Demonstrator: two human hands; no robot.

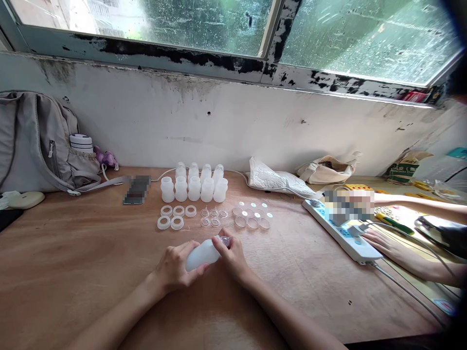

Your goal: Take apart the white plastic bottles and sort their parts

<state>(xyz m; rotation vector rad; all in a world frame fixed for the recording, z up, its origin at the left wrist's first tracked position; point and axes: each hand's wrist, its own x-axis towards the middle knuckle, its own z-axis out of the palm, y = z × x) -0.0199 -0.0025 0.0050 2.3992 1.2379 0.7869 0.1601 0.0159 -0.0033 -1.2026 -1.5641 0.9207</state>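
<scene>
A milky white bottle (203,254) lies tilted between my hands, its top pointing up and to the right. My left hand (177,265) is wrapped round its body. The fingers of my right hand (232,255) close on the clear top piece (225,240) at its neck. Beyond my hands stand several open white bottles (194,188), with several capped ones (206,172) behind them. Several white rings (177,222) lie at the left, several clear nipple-like pieces (215,221) in the middle, and several clear round caps (252,222) at the right.
A white power strip (343,233) with cables lies at the right, beside another person's hands (388,248). A phone (137,190) and a grey backpack (36,141) are at the left. A white padded packet (277,181) and a cloth pouch (326,169) rest by the wall.
</scene>
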